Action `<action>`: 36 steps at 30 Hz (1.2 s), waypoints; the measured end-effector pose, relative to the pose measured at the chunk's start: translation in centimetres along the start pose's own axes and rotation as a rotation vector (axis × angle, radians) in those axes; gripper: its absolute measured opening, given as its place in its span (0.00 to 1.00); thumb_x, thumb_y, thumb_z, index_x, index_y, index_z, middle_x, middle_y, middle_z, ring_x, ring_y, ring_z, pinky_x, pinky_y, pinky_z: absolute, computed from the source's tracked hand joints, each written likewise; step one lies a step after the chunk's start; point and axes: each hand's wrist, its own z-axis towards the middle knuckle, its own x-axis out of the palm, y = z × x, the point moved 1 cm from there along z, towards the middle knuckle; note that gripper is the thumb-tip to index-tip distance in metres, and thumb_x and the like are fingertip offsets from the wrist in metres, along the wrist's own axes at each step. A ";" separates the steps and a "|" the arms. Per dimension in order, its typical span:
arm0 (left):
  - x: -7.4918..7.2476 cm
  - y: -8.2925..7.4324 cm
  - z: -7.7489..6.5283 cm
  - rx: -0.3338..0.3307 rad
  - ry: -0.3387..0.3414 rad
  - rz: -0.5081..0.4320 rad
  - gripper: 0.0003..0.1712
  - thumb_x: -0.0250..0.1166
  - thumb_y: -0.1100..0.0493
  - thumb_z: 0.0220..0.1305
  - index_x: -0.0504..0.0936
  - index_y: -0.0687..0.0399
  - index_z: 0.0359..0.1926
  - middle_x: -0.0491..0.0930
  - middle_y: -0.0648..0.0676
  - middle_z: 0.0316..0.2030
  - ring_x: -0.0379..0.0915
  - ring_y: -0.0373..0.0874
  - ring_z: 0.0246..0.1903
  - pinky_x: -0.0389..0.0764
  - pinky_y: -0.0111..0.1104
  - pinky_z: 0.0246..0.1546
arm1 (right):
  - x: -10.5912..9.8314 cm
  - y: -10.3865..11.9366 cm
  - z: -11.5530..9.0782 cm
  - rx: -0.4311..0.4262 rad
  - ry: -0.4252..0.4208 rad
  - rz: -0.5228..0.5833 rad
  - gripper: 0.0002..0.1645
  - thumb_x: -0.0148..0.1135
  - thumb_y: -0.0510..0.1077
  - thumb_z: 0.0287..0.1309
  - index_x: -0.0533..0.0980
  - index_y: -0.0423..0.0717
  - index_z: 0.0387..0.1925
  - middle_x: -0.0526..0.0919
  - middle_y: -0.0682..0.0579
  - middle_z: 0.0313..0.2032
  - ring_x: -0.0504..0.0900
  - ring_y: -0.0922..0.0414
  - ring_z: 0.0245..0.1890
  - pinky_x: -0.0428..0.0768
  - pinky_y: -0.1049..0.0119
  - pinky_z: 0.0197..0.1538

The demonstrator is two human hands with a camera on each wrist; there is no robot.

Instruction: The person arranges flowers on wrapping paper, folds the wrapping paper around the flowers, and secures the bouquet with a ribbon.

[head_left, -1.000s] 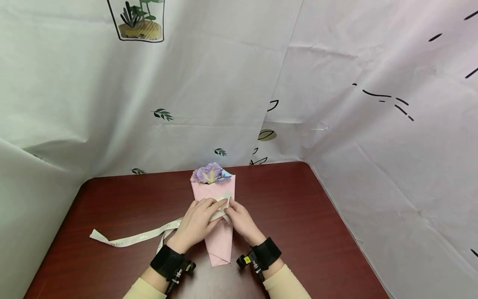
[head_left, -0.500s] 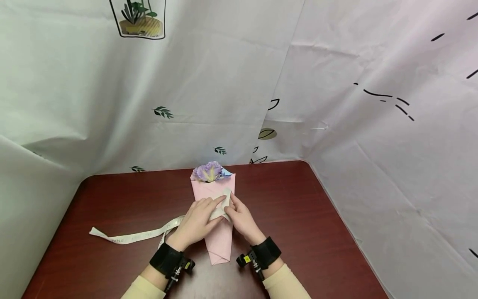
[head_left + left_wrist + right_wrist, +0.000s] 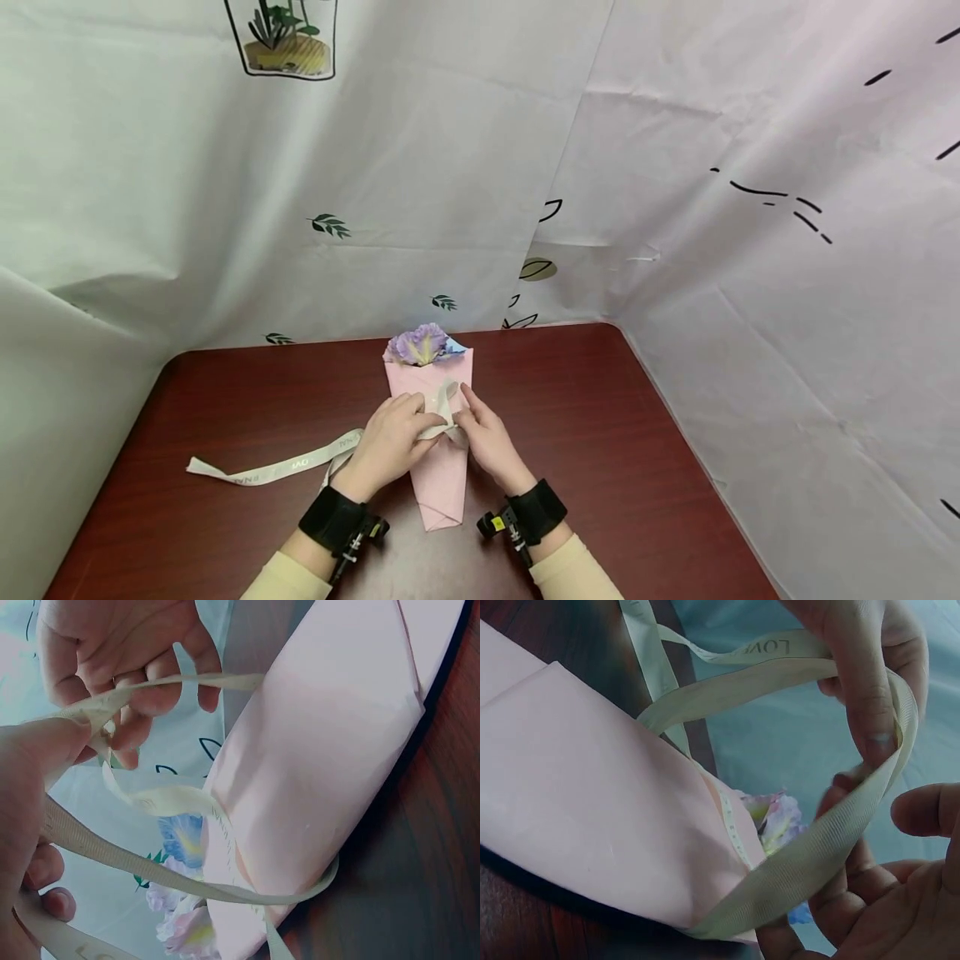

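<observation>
A bouquet in pink wrapping paper (image 3: pixel 438 490) lies on the table, its purple flower (image 3: pixel 418 343) and a bit of blue showing at the far end. Around its middle runs a pale ribbon (image 3: pixel 776 900) printed with "LOVE". My left hand (image 3: pixel 386 443) pinches the ribbon between thumb and fingers above the paper, as the right wrist view shows. Close on the other side is my right hand (image 3: pixel 490 440), fingers loosely bent beside the ribbon and thumb (image 3: pixel 926 810) held apart. A ribbon loop (image 3: pixel 448 396) stands between the hands.
The ribbon's long tail (image 3: pixel 277 472) trails left over the dark red table (image 3: pixel 570 417). A white printed cloth (image 3: pixel 420 167) hangs behind the table and along its sides. Both wrists carry black straps (image 3: pixel 536 510) with small cameras.
My left index finger, stretched over the ribbon before, has bent inward. The ribbon between the hands has risen into a loop, and its tail has shifted slightly right.
</observation>
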 end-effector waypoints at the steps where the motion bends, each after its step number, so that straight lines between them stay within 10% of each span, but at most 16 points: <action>1: 0.0 0.0 0.0 -0.021 -0.001 -0.011 0.08 0.82 0.55 0.56 0.93 0.44 0.38 0.64 0.44 0.27 0.63 0.41 0.28 0.67 0.35 0.32 | 0.0 0.1 -0.2 -0.015 -0.033 -0.016 0.37 0.51 0.46 0.79 0.58 0.47 0.83 0.82 0.39 0.64 0.81 0.49 0.63 0.79 0.55 0.59; 7: 0.0 -0.3 0.0 -0.288 0.045 -0.129 0.03 0.78 0.56 0.58 0.93 0.47 0.34 0.71 0.41 0.24 0.71 0.39 0.25 0.72 0.33 0.26 | 0.4 0.6 -2.8 -0.148 -0.292 -0.088 0.17 0.57 0.37 0.75 0.83 0.46 0.59 0.86 0.52 0.41 0.82 0.59 0.37 0.78 0.69 0.40; 10: -0.1 -0.3 0.0 -0.413 0.079 -0.171 0.03 0.75 0.56 0.61 0.93 0.48 0.35 0.80 0.43 0.27 0.81 0.44 0.29 0.78 0.36 0.29 | 1.4 0.6 -4.2 -0.159 -0.222 -0.097 0.13 0.59 0.35 0.73 0.87 0.47 0.48 0.83 0.54 0.28 0.76 0.64 0.24 0.72 0.74 0.28; 16: -0.5 -0.3 0.2 -0.548 0.133 -0.254 0.05 0.72 0.55 0.64 0.93 0.47 0.38 0.90 0.47 0.36 0.81 0.43 0.28 0.77 0.38 0.29 | 3.8 0.0 -5.4 -0.024 -0.004 -0.091 0.34 0.62 0.43 0.74 0.69 0.41 0.77 0.87 0.58 0.24 0.79 0.66 0.19 0.72 0.74 0.25; 19: -0.4 -0.3 0.2 -0.568 0.182 -0.304 0.03 0.72 0.54 0.66 0.92 0.44 0.35 0.84 0.43 0.25 0.68 0.37 0.21 0.68 0.33 0.25 | 4.5 -0.1 -5.5 0.010 0.004 -0.034 0.40 0.62 0.44 0.74 0.61 0.37 0.80 0.88 0.55 0.24 0.81 0.63 0.19 0.74 0.74 0.26; 24: -0.5 -0.2 0.3 -0.537 0.240 -0.362 0.11 0.72 0.54 0.67 0.84 0.39 0.26 0.58 0.38 0.15 0.53 0.33 0.17 0.56 0.30 0.21 | 4.4 -0.3 -4.7 0.010 -0.017 0.067 0.20 0.63 0.48 0.75 0.80 0.40 0.60 0.78 0.56 0.18 0.73 0.67 0.16 0.70 0.75 0.23; 29: -0.8 0.3 0.2 -0.526 0.255 -0.363 0.04 0.72 0.51 0.67 0.88 0.37 0.32 0.56 0.37 0.15 0.51 0.33 0.17 0.55 0.30 0.21 | 3.2 -0.3 -4.0 0.009 -0.095 0.044 0.12 0.69 0.46 0.71 0.82 0.42 0.32 0.67 0.60 0.18 0.64 0.71 0.16 0.62 0.76 0.23; 36: -1.3 1.0 -0.3 -0.524 0.290 -0.369 0.03 0.73 0.48 0.67 0.91 0.37 0.38 0.62 0.38 0.15 0.55 0.33 0.16 0.60 0.30 0.22 | 0.0 -0.8 -3.9 -0.154 -0.021 -0.027 0.15 0.70 0.46 0.70 0.82 0.48 0.25 0.82 0.53 0.38 0.76 0.62 0.37 0.72 0.71 0.39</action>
